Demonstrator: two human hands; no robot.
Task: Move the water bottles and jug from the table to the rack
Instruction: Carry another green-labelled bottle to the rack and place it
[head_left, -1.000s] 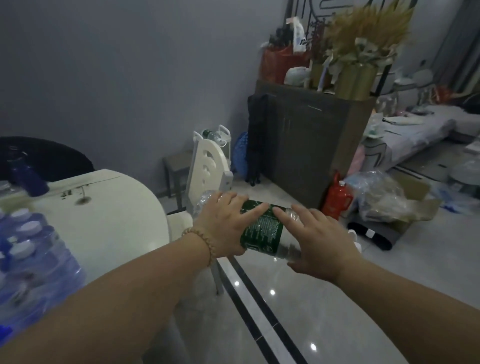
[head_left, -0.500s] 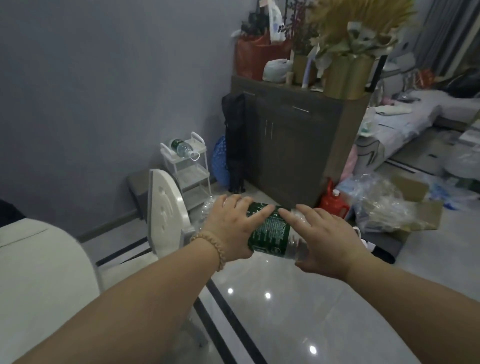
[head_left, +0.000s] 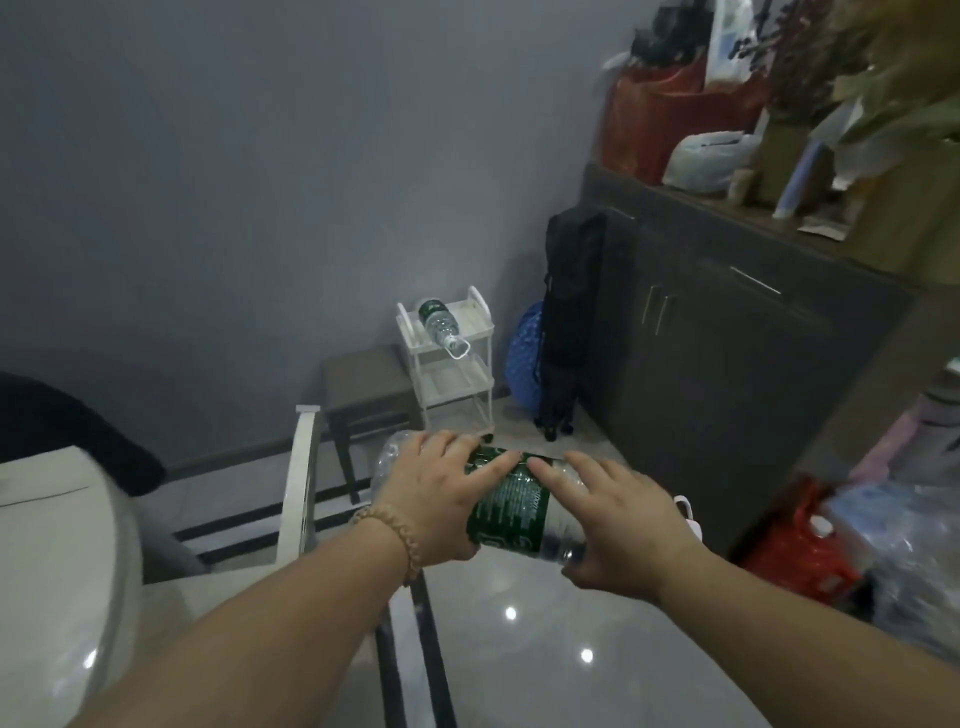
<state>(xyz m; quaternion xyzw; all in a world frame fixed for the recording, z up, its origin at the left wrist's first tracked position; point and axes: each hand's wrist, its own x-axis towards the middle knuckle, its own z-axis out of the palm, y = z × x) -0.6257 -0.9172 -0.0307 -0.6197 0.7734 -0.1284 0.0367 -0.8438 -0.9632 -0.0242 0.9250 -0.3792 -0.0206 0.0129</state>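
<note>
A clear water bottle with a green label (head_left: 511, 512) lies sideways in front of me, carried above the floor. My left hand (head_left: 436, 493) grips its left part and my right hand (head_left: 618, 512) holds its right part, fingers laid over the top and thumbs underneath. A small white three-tier rack (head_left: 457, 371) stands against the grey wall beyond my hands. Another green-labelled bottle (head_left: 440, 323) lies on its top shelf. The white table (head_left: 57, 525) is at the lower left, and no bottles show on its visible part.
A white chair back (head_left: 298, 486) and a grey stool (head_left: 363, 387) stand between the table and the rack. A dark cabinet (head_left: 727, 374) with clutter on top fills the right side, with a black bag (head_left: 569, 322) and a blue bag (head_left: 524, 364) beside it. Red container and plastic bags lie at lower right.
The view has swung left and moved closer to the rack, which now appears larger. Both hands keep holding the bottle. The pack of bottles on the table has left the view.
</note>
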